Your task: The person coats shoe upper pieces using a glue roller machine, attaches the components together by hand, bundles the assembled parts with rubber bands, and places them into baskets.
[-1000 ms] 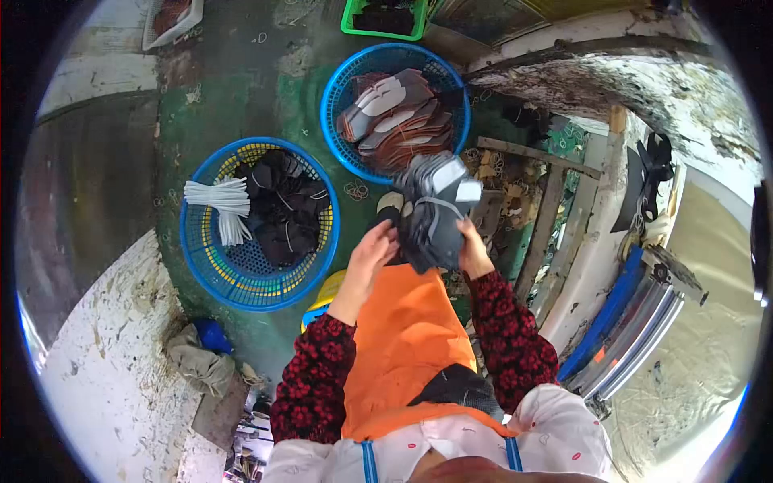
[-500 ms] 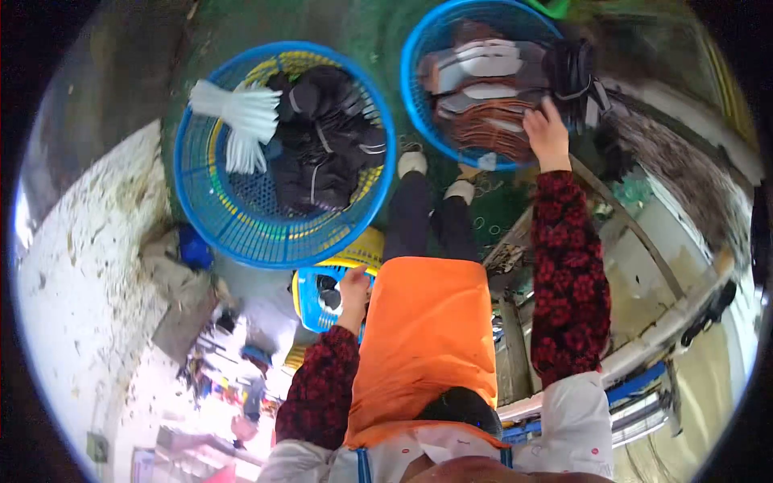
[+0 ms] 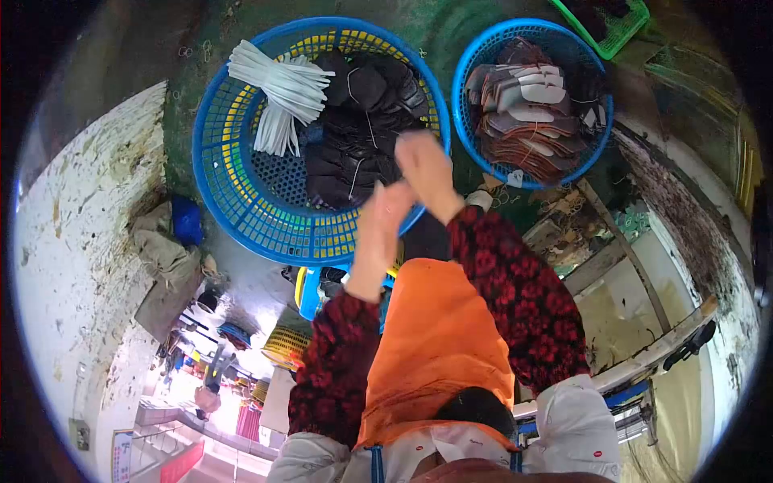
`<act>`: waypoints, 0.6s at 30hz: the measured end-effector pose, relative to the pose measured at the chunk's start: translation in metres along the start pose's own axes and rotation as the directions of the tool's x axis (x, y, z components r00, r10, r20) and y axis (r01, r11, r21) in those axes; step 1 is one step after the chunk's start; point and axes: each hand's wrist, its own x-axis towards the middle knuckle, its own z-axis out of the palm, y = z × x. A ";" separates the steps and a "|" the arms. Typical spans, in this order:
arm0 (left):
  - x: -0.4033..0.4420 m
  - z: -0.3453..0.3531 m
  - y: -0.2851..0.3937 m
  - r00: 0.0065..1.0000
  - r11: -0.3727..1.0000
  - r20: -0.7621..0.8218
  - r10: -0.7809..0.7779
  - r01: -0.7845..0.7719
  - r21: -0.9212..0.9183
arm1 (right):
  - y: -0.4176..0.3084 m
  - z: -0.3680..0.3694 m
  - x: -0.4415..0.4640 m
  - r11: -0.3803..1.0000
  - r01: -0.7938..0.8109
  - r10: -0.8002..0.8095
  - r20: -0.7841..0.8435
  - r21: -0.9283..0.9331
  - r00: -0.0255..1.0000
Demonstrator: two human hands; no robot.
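Observation:
My left hand (image 3: 380, 233) and my right hand (image 3: 427, 173) are close together over the near right rim of a large blue basket (image 3: 211, 153). Both are smeared by motion, and nothing can be made out in their fingers. Inside that basket lie tied black bundles (image 3: 366, 125) on the right and white strips (image 3: 286, 84) on the left. A second blue basket (image 3: 460, 105), to the right, holds stacked brown and grey pieces (image 3: 535, 117), with dark pieces (image 3: 589, 97) along its right side.
A green crate (image 3: 624, 36) stands at the top right. Wooden bars (image 3: 636, 262) and scraps lie on the right. Below the large basket is a smaller blue and yellow container (image 3: 308, 294). Another person (image 3: 211, 386) is far off at the lower left.
The black bundle I held is out of my hands; dark pieces now lie at the right side of the right basket. My right hand has come left from there, and my left hand has risen.

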 end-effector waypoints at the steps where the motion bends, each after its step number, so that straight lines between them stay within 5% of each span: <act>1: 0.026 0.003 0.019 0.996 0.982 -0.062 0.066 -0.054 0.180 | 0.009 0.001 0.034 0.988 -0.146 0.146 -0.004 -0.057 0.989; 3: 0.114 -0.073 0.033 0.984 0.969 0.156 0.081 -0.041 -0.244 | 0.060 0.015 0.081 0.909 -0.412 0.410 -0.046 -0.058 0.911; 4: 0.148 -0.073 0.049 0.982 0.993 -0.150 0.117 -0.119 -0.004 | 0.066 0.012 0.100 0.905 -0.409 0.414 0.025 -0.118 0.910; 6: 0.194 -0.048 0.057 0.960 0.986 -0.257 -0.114 0.076 -0.151 | 0.077 0.018 0.118 0.862 -0.500 0.506 0.194 -0.082 0.840; 7: 0.208 -0.041 0.058 0.958 0.983 -0.219 -0.183 0.173 -0.067 | 0.071 0.020 0.123 0.858 -0.506 0.514 0.191 -0.094 0.836; 10: 0.224 -0.033 0.062 0.934 0.977 -0.285 -0.215 0.203 -0.071 | 0.056 0.031 0.120 0.826 -0.509 0.552 0.165 -0.243 0.817; 18: 0.214 -0.038 0.072 0.995 0.989 -0.068 -0.077 0.067 -0.133 | 0.017 0.037 0.115 0.961 -0.139 0.177 0.146 -0.239 0.973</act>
